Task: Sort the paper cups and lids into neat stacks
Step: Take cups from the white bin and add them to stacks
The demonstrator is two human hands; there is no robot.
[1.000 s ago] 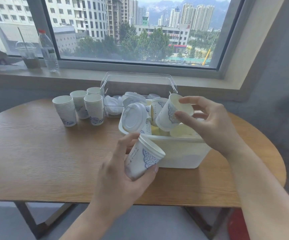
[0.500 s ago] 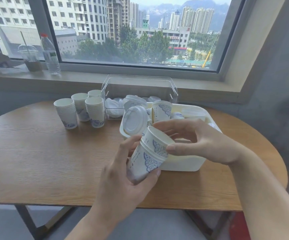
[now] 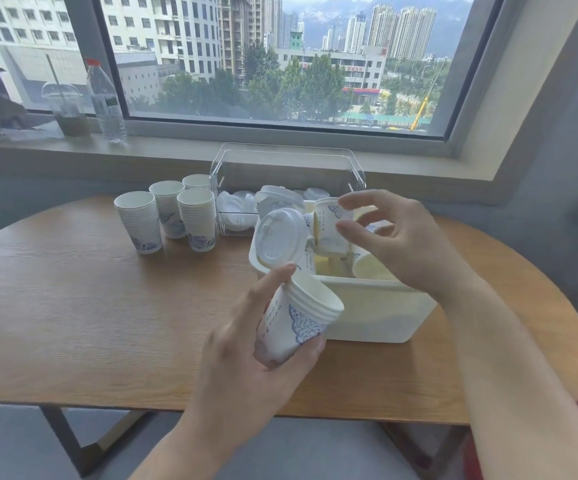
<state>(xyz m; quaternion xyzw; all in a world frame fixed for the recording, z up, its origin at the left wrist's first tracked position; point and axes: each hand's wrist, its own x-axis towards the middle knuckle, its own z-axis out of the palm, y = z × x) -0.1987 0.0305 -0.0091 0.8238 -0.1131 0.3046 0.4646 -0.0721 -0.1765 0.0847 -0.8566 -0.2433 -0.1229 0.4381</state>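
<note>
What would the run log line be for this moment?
left hand: holds nested cups | right hand: open at cup in white bin

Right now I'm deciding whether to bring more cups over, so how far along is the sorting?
Partly done. Four cup stacks stand on the table, and loose lids lie in the clear bin. In hand: the left hand holds a small nested stack; the right hand, open, reaches for another cup. Left: cups and a lidded cup in the white bin.
</note>
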